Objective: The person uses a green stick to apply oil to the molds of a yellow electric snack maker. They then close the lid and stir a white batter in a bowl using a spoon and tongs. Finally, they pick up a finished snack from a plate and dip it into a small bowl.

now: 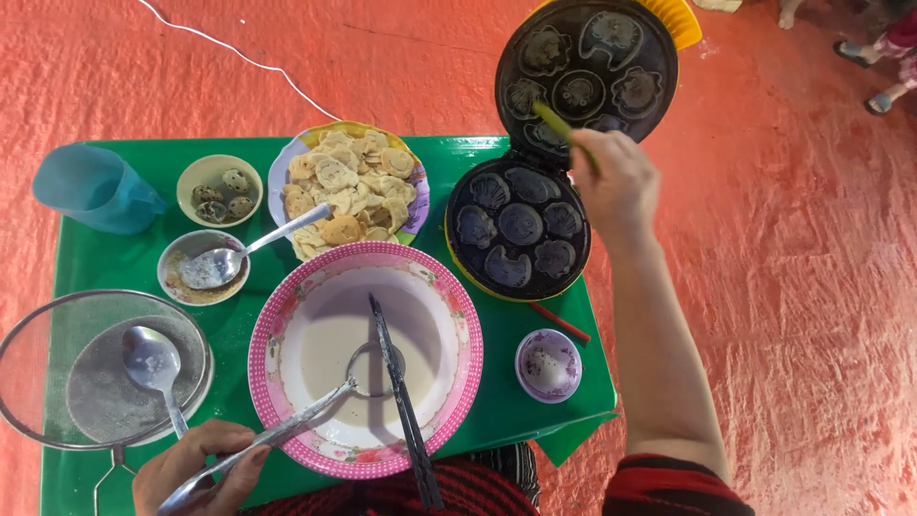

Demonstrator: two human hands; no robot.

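My right hand [619,182] grips a thin green brush [556,122] whose tip touches the open lid of a round black cake maker [519,229] with animal-shaped moulds. My left hand [196,468] holds a metal ladle [315,406] whose bowl rests in pale batter inside a big pink-rimmed bowl [272,330]. Black tongs [401,392] lie across that bowl.
On the green table [86,263]: a plate of small baked cakes [349,186], a bowl of quail eggs [220,189], a small bowl with a spoon [205,268], a blue jug [95,189], a sieve holding a spoon [100,368], a small purple bowl [548,365]. Someone's feet [874,57] stand at top right.
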